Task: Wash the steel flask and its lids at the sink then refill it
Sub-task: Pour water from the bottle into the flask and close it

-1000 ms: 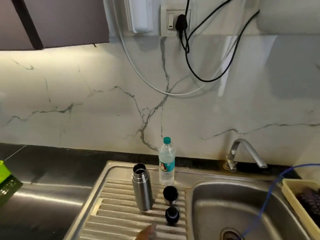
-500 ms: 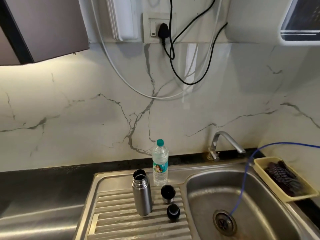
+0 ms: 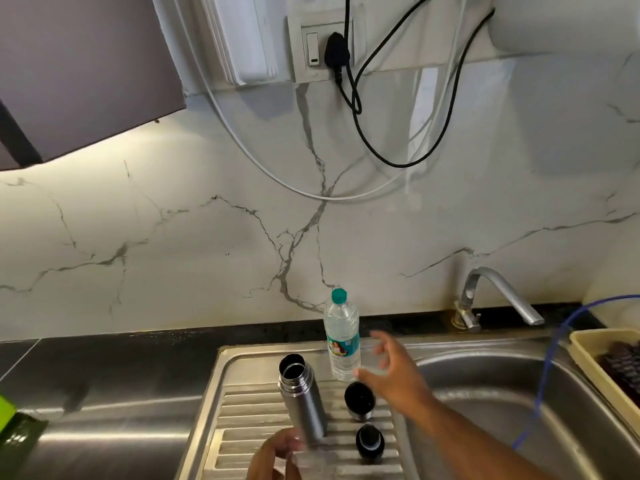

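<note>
The open steel flask (image 3: 300,396) stands upright on the ribbed drainboard (image 3: 242,427). To its right sit the cup lid (image 3: 359,400), mouth up, and the black stopper lid (image 3: 370,441) nearer me. A clear water bottle (image 3: 342,337) with a green cap stands behind them. My right hand (image 3: 391,370) hovers with spread fingers just right of the bottle, not touching it. My left hand (image 3: 277,455) is at the flask's base; whether it touches the flask is unclear.
The sink basin (image 3: 485,403) lies to the right under a steel tap (image 3: 498,296). A blue hose (image 3: 547,368) runs into the basin. A beige tray (image 3: 595,368) holds a dark scrubber at the right. Black countertop (image 3: 104,368) spreads left, with a green object (image 3: 14,424) at its edge.
Both hands have come into view: the right arm reached in toward the water bottle, the left rose near the flask's base. The camera view shifted slightly. Flask and lids stayed put.
</note>
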Demonstrator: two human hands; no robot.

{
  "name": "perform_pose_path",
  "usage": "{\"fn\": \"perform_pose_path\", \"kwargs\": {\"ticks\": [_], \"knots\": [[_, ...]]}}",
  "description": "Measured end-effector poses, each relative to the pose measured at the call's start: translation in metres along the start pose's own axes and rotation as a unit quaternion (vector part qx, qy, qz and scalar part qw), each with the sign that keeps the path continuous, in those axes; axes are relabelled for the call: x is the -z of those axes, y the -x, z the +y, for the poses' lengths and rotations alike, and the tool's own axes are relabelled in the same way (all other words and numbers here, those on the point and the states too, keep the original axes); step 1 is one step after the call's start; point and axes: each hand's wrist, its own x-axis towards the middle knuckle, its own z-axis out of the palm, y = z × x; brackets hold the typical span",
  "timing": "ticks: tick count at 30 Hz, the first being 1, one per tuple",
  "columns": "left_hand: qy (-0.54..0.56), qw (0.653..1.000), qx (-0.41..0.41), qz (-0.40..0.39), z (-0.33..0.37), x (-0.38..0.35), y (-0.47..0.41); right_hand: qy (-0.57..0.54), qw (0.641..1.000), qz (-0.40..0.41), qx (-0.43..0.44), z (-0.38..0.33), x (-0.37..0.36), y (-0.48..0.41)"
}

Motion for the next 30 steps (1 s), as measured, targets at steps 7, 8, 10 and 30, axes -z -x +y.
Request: {"fn": "perform_pose_path", "kwargs": {"ticks": [7, 8, 10, 30], "knots": [[-0.064, 0.91, -0.313, 0.266, -0.021, -0.03, -0.038, -0.09, 0.995, -0.032, -0.016, -0.013, -0.043, -0.099], [-0.045, 0.91, -0.297, 0.285, -0.022, -0.024, -0.039, -0.099, 0.995, -0.022, -0.023, -0.012, -0.049, -0.1], [-0.028, 0.926, -0.292, 0.238, -0.024, -0.017, -0.034, -0.096, 0.995, 0.005, -0.021, -0.009, -0.055, -0.1], [-0.196, 0.784, -0.581, -0.096, 0.11, -0.044, 0.031, -0.13, 0.982, 0.097, 0.095, -0.079, 0.032, 0.144]]}}
